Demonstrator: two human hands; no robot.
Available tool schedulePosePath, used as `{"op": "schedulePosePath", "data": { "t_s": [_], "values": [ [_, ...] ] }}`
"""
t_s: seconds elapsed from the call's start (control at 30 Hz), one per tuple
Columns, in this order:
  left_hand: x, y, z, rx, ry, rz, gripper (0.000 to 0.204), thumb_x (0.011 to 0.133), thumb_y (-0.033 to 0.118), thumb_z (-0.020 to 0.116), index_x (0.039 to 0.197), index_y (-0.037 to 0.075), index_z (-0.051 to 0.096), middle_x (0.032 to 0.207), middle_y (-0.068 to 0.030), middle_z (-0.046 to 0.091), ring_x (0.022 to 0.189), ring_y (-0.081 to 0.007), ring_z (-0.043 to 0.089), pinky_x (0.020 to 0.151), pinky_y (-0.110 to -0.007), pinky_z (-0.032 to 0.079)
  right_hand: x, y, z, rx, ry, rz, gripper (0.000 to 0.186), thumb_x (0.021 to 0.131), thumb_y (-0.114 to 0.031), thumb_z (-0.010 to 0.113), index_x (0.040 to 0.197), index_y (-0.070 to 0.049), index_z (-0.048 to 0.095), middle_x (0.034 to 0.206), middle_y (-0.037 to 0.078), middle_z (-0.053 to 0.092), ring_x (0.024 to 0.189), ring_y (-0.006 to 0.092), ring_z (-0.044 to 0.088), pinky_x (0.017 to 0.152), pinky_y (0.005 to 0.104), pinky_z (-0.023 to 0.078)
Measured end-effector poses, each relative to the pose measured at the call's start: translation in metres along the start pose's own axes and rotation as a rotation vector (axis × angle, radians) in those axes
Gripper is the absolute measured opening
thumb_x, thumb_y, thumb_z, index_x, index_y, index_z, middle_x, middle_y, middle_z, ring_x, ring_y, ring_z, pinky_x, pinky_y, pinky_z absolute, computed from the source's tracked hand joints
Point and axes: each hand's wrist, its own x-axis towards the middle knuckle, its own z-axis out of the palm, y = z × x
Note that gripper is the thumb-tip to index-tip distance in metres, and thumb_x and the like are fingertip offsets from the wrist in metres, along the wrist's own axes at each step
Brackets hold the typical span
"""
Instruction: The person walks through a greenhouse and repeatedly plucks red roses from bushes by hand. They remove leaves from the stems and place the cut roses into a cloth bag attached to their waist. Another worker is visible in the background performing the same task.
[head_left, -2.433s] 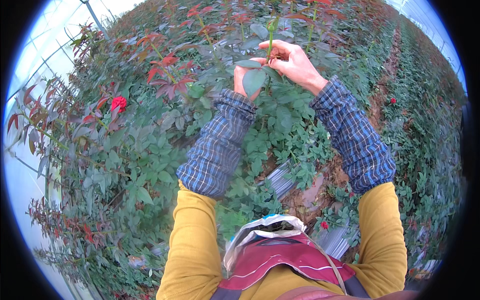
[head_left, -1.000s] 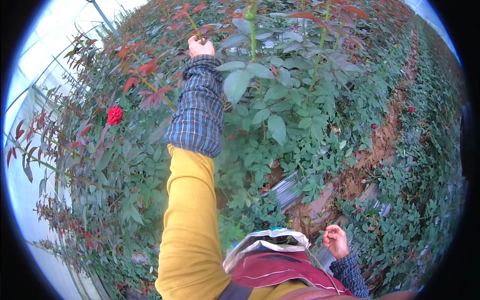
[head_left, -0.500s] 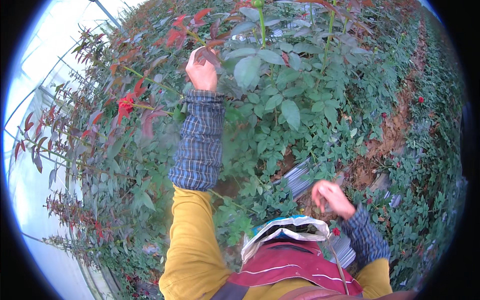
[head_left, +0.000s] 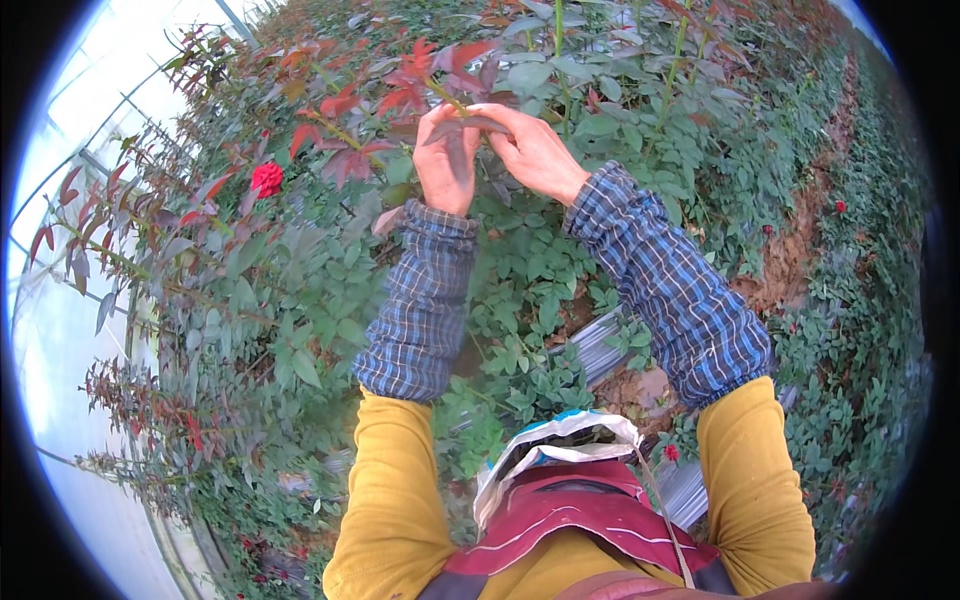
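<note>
My left hand (head_left: 443, 165) is closed around a rose shoot (head_left: 442, 92) with dark reddish young leaves, near the upper middle of the view. My right hand (head_left: 530, 155) reaches in from the right, its fingers pinched on the same shoot just beside my left hand; some fingertips are hidden by leaves. Both forearms wear blue checked sleeve covers (head_left: 670, 290) over mustard sleeves. A maroon apron (head_left: 560, 515) at my waist carries a white bag (head_left: 545, 440) with its mouth gaping.
Dense rose bushes (head_left: 300, 330) surround the hands, with a red rose (head_left: 267, 180) at the left and more shoots above. A soil strip (head_left: 785, 260) with plastic sheeting (head_left: 590, 350) runs between plants on the right. A greenhouse wall (head_left: 70, 400) lines the far left.
My right hand has risen from beside the bag to join my left hand at the leafy shoot. My left hand has shifted slightly right and down along with the shoot.
</note>
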Motion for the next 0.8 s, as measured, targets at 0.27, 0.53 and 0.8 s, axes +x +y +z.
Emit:
{"op": "schedulePosePath", "data": {
  "t_s": [0.27, 0.53, 0.8],
  "values": [
    [-0.010, -0.015, -0.013, -0.070, -0.002, -0.030, 0.044, 0.080, -0.002, 0.067, 0.118, 0.001, 0.045, 0.111, -0.0094, 0.055, 0.097, -0.0156, 0.060, 0.083, -0.027, 0.050, -0.001, 0.012, 0.020, 0.027, 0.138, -0.050, 0.026, 0.077, 0.000, 0.057, 0.101, -0.007, 0.064, 0.083, 0.015, 0.065, 0.077, 0.0314, 0.063, 0.068, 0.0383, 0.049],
    [-0.008, -0.004, 0.011, -0.174, -0.011, 0.044, 0.030, 0.078, -0.009, 0.064, 0.105, -0.002, 0.055, 0.104, -0.0057, 0.054, 0.092, -0.0146, 0.059, 0.080, -0.027, 0.050, -0.010, 0.019, 0.021, 0.254, 0.276, 0.040, 0.015, 0.079, 0.000, 0.060, 0.094, -0.001, 0.062, 0.078, 0.012, 0.064, 0.064, 0.0169, 0.062, 0.057, 0.0283, 0.048],
    [-0.007, 0.001, 0.020, 0.053, 0.039, -0.030, 0.021, 0.079, -0.008, 0.061, 0.099, -0.002, 0.059, 0.092, -0.0068, 0.062, 0.085, -0.0126, 0.061, 0.074, -0.025, 0.050, -0.023, 0.023, 0.025, 0.258, 0.352, 0.192, 0.007, 0.085, -0.001, 0.058, 0.091, 0.001, 0.059, 0.076, 0.006, 0.063, 0.063, 0.0102, 0.060, 0.052, 0.0250, 0.049]
  ]
}}
